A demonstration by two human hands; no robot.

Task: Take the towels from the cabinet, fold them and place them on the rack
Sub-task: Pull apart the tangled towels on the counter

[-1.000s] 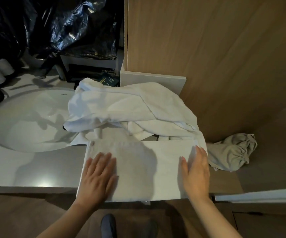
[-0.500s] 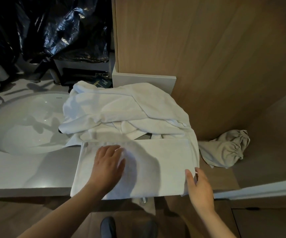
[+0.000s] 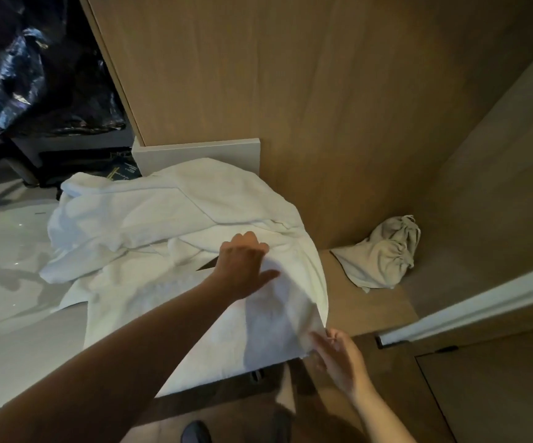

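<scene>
One left hand, one right hand, one towel

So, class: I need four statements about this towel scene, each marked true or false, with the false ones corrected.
1. The left hand lies over the flat towel. True.
2. The grey cloth bag lies in the sink. False: it lies on the wooden shelf, right of the towels.
3. The right hand is at the flat towel's near right corner. True.
4. The black plastic bag covers the towel pile. False: it sits at the back left, apart from the pile.
</scene>
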